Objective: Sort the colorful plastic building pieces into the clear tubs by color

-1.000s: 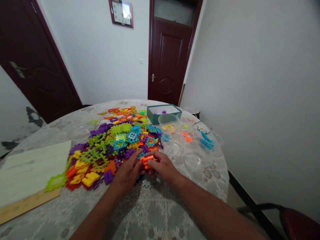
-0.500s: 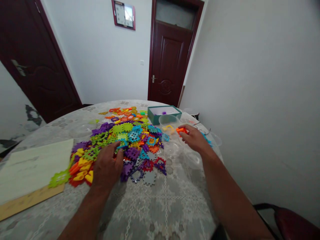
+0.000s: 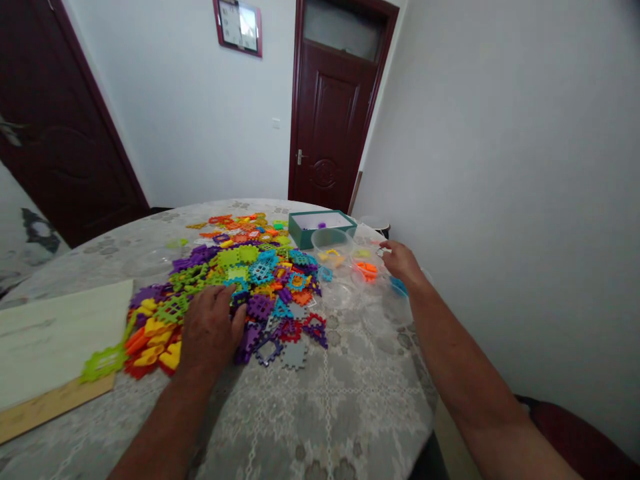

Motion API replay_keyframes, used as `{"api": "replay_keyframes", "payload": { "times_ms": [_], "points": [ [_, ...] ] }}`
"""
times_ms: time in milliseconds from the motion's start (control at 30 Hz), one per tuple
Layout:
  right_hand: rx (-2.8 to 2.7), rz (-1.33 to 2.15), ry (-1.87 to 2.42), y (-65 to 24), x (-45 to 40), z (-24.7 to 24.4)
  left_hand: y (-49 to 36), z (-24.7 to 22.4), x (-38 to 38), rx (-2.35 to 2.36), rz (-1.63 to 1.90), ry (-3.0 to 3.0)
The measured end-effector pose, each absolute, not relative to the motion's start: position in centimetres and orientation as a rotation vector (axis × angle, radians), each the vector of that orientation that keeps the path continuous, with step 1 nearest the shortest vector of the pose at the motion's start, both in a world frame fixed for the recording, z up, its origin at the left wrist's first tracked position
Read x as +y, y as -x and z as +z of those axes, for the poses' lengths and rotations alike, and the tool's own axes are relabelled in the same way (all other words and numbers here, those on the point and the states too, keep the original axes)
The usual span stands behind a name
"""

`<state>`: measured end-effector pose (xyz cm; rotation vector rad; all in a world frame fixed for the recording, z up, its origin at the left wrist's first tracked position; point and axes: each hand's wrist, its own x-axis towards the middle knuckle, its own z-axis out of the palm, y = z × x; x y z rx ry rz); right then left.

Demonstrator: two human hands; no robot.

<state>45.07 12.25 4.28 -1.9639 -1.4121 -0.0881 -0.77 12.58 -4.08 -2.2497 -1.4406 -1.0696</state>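
Note:
My left hand (image 3: 210, 327) lies over the near side of a large heap of colourful plastic interlocking pieces (image 3: 263, 270). Its thumb and fingers are apart, touching purple and blue pieces, with nothing visibly gripped. To the right, my right hand (image 3: 403, 263) hovers above clear plastic bowls, fingers reaching forward and apart, with no piece visible in them. Just left of it, orange pieces (image 3: 367, 271) sit in one clear bowl. Yellow pieces (image 3: 331, 256) lie in another clear bowl (image 3: 333, 239), and blue pieces (image 3: 399, 285) show partly behind my right wrist.
A green box (image 3: 303, 237) with a white inside stands at the back, holding a few purple pieces. On the left lie a pale sheet (image 3: 65, 333) and a wooden strip (image 3: 55, 407). The round table has a patterned cloth (image 3: 320, 427). A dark red seat (image 3: 575, 433) is at lower right.
My right hand has let go of the orange pieces, which now sit in a clear bowl, and has moved slightly right and away. My left hand stays on the heap. The view has turned slightly right.

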Motion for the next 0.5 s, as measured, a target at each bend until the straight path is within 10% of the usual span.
{"api": "replay_keyframes", "payload": {
  "times_ms": [500],
  "points": [
    [-2.001,0.195,1.126,-25.6,7.1,-3.1,0.0,-4.6,11.2,-1.641,-0.731,2.378]
  ]
}}
